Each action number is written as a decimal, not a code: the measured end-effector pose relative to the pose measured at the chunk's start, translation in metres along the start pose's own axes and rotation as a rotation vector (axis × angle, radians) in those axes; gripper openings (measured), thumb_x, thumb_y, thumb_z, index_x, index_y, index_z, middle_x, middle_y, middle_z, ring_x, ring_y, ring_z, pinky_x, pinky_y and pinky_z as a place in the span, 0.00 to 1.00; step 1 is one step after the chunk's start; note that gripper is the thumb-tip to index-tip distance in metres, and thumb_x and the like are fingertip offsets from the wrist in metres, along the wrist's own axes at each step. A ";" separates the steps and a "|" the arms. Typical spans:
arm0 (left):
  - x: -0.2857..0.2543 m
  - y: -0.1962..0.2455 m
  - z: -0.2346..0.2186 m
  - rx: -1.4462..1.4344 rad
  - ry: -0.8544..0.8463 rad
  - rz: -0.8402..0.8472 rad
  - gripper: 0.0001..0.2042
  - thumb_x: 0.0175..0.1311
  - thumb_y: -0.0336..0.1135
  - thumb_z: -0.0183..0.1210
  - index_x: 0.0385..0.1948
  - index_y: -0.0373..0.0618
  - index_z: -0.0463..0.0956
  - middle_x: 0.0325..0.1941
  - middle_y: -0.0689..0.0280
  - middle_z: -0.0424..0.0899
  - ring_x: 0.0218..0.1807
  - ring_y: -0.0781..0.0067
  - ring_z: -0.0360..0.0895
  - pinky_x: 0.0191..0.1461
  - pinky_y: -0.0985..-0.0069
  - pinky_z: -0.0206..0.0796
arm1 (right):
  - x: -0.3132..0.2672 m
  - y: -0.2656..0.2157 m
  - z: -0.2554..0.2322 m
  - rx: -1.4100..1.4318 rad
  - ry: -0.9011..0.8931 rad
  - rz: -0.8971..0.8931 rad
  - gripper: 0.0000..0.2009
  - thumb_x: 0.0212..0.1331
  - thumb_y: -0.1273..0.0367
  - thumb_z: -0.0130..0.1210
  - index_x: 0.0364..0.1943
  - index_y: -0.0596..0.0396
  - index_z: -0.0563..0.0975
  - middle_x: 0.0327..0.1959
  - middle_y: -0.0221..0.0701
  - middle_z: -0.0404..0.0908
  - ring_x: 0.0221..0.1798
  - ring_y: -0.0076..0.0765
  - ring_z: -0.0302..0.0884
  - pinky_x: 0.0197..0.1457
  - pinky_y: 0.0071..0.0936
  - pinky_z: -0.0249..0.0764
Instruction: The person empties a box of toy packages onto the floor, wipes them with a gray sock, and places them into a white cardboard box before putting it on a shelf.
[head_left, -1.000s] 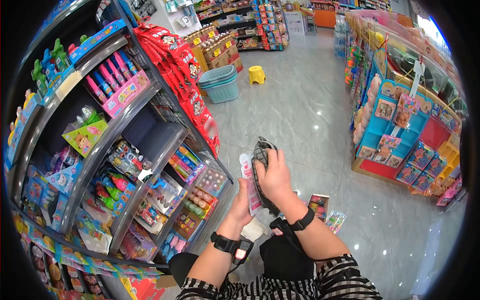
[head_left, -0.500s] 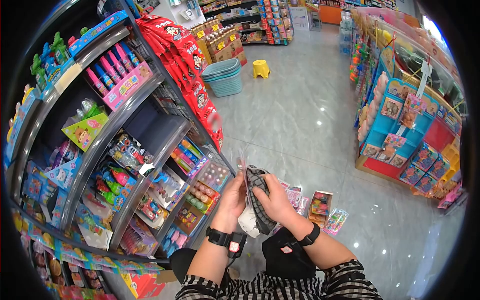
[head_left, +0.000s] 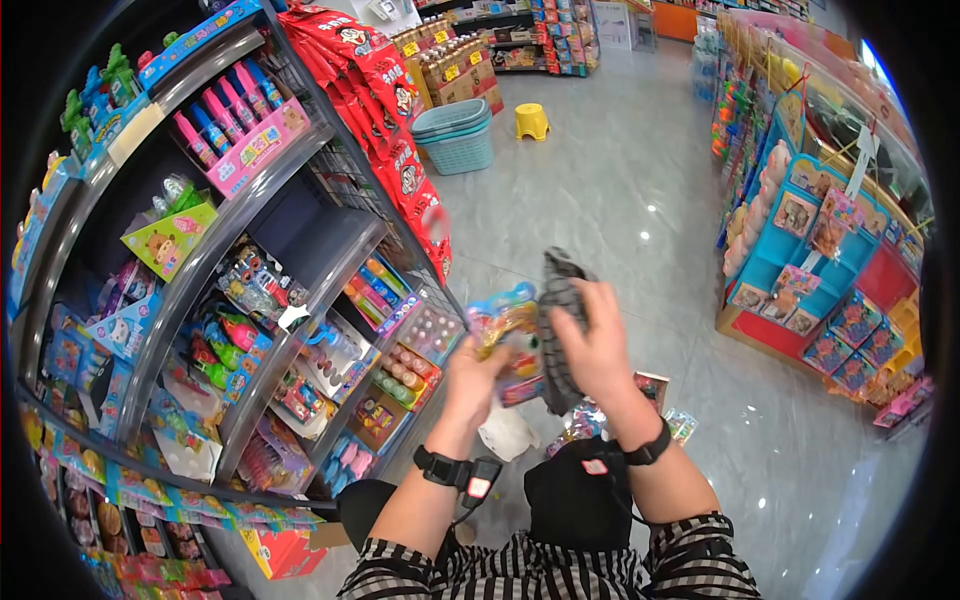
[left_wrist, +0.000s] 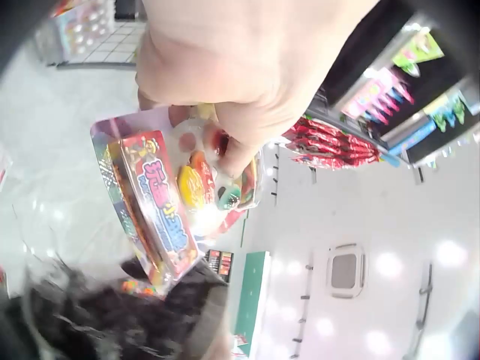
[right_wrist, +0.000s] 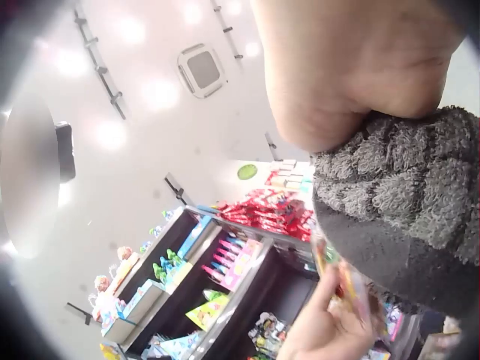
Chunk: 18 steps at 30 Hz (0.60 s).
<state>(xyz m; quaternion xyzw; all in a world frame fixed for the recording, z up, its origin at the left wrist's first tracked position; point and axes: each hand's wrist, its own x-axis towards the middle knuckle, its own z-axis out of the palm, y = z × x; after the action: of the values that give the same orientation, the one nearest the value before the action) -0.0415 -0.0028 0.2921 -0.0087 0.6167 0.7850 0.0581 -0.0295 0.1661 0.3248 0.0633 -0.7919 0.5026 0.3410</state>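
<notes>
My left hand point(head_left: 470, 382) grips a colourful blister-type toy pack point(head_left: 503, 325), blurred in the head view. In the left wrist view the toy pack point(left_wrist: 189, 187) has a red printed box and small round bright pieces under clear plastic, with the thumb pressed over its front. A dark grey checked terry cloth point(head_left: 562, 350) is folded in my right hand point(head_left: 600, 335), right beside the pack's right edge. Close up in the right wrist view, the cloth point(right_wrist: 405, 187) shows a looped, quilted surface, and the left hand point(right_wrist: 330, 322) is behind it.
Toy and candy shelves point(head_left: 290, 235) stand on the left, with red bags point(head_left: 400, 150) hung at their end. A white crumpled thing point(head_left: 508, 432) and colourful packs point(head_left: 575, 425) are low by the knees. Blue-green baskets point(head_left: 455, 135), a yellow stool point(head_left: 532, 121) and a display rack point(head_left: 790, 225) stand beyond.
The slim pinkish pack in my left hand one second ago has given way to the colourful toy pack. The cloth dipped lower, then rose and moved right with my right hand.
</notes>
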 end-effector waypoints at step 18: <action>-0.008 -0.010 -0.005 -0.243 -0.097 -0.027 0.09 0.70 0.30 0.50 0.48 0.47 0.74 0.47 0.70 0.80 0.41 0.81 0.75 0.42 0.79 0.66 | -0.021 -0.004 0.020 -0.306 -0.243 0.061 0.18 0.50 0.68 0.62 0.47 0.51 0.74 0.40 0.42 0.72 0.38 0.56 0.76 0.37 0.46 0.74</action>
<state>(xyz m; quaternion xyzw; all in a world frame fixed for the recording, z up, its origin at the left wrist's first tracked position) -0.0329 -0.0057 0.2819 0.0143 0.5134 0.8525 0.0970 -0.0216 0.1422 0.3097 0.0469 -0.8958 0.3753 0.2333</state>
